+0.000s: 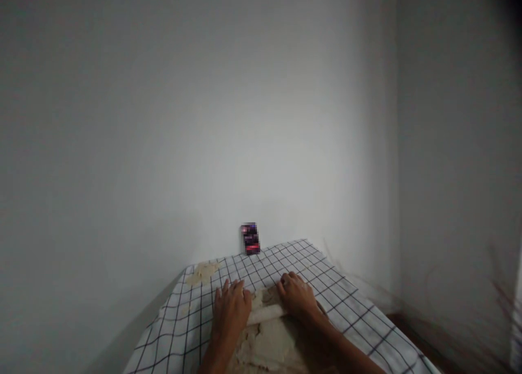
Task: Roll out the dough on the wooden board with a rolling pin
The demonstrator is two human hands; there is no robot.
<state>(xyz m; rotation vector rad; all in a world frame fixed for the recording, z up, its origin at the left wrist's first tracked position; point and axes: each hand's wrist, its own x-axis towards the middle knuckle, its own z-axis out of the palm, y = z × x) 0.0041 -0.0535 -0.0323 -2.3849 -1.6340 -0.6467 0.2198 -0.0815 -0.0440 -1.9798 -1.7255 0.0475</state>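
Overall, one head view was inspected; findings follow.

1. Left hand (231, 307): lies palm down and flat, fingers spread and pointing to 12 o'clock, on the left end of a pale rolling pin (267, 313). It grips nothing; it presses from above. A flat palm lets the pin turn underneath, which I judge to be why the fingers are not wrapped round it.

2. Right hand (297, 297): palm down on the right end of the pin, fingers slightly curled over the top and resting, not clenched. Whether the fingertips touch the dough beyond cannot be told.

3. Rolling pin: lies crosswise between the two hands, from 9 to 3 o'clock, only its middle showing. One hand on each end would spread the load evenly, in my judgement.

4. Dough (271, 344): a pale, ragged sheet under the pin, spreading toward 6 o'clock between the forearms and out of the lower edge. Its rough outline suggests uneven thickness.

5. Cloth (350, 309): white with a dark grid, covering the table under the dough; likely there to keep the surface clean.

6. Patch (203, 272): a pale smear or scrap at 10 o'clock from the hands, well apart from the main sheet. Flour or dough, I cannot tell.

7. Box (250, 238): small, dark, standing against the wall (163, 118) at 12 o'clock, at the far table edge, well apart from the work. Its print is blurred.
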